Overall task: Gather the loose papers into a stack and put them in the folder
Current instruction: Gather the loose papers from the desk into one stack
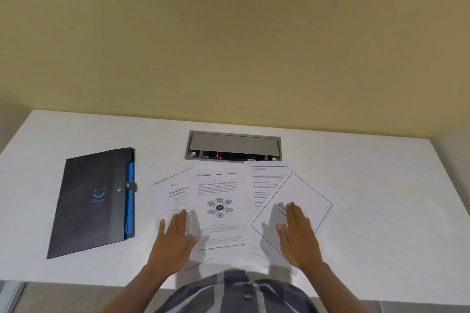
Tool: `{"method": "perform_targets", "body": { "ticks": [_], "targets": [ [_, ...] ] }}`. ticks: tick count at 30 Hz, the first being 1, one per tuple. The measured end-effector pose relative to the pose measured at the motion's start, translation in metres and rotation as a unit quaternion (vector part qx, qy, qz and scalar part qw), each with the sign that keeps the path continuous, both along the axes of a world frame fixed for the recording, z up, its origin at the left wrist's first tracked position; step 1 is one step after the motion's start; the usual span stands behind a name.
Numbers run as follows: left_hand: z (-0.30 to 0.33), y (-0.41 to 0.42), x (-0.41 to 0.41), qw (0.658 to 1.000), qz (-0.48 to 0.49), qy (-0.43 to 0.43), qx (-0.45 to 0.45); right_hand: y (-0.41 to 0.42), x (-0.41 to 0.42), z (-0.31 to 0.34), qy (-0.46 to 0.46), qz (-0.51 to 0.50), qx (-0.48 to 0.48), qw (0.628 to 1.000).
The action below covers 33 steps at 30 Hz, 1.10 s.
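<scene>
Where the white worktop (368, 211) meets the yellow wall, four loose papers are seen fanned out side by side, partly overlapping, in front of a recessed cable box (234, 146) whose grey lid is tilted open. The leftmost sheet (173, 193), tilted clockwise, is pressed under the left hand (175, 239), whose fingers (180, 218) are laid flat and released, gripping nothing. Just beside it, the sheet with a round diagram (220, 207) is lain nearly square to the worktop edge and overlaps the leftmost sheet. Further right, a text page (264, 180) is partly covered by a bordered sheet (302, 193), turned so it reads as a diamond. The right hand (297, 231) is rested palm-down on that bordered sheet, fingers straight, together and released. The printing on all sheets is too small to be read. The dark folder (94, 201) is found closed, well apart to the left of the papers, tilted slightly, with blue tabs (130, 198) showing along its right edge and a snap strap (131, 187) fastened across. A striped buttoned shirt (236, 292) is noted at the bottom edge.
</scene>
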<state>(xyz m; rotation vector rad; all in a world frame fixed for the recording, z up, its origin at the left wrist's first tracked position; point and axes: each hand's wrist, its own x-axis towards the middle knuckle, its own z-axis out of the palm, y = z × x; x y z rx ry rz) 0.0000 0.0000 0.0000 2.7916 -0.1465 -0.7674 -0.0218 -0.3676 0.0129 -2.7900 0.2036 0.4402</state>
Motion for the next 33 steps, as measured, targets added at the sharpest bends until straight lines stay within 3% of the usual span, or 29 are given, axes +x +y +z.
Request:
{"method": "perform_targets", "body": {
  "ticks": [4,10,15,24,33],
  "targets": [
    [0.003,0.006,0.019,0.985,0.164,-0.021,-0.041,-0.013,0.012,0.006,0.01,-0.078,0.04,0.996],
    [-0.002,-0.024,0.054,0.924,0.356,-0.009,-0.14,-0.052,0.044,0.009,0.017,-0.26,0.095,0.961],
    [-0.02,-0.062,0.063,0.93,0.359,0.02,-0.073,-0.088,0.056,-0.006,0.035,-0.31,0.08,0.947],
    [-0.026,-0.095,0.063,0.936,0.352,0.009,0.007,-0.093,0.06,-0.015,0.095,-0.234,0.024,0.967],
    [-0.029,-0.101,0.069,0.922,0.385,-0.004,-0.03,-0.097,0.066,-0.017,0.106,-0.226,0.017,0.968]
  ]
}}
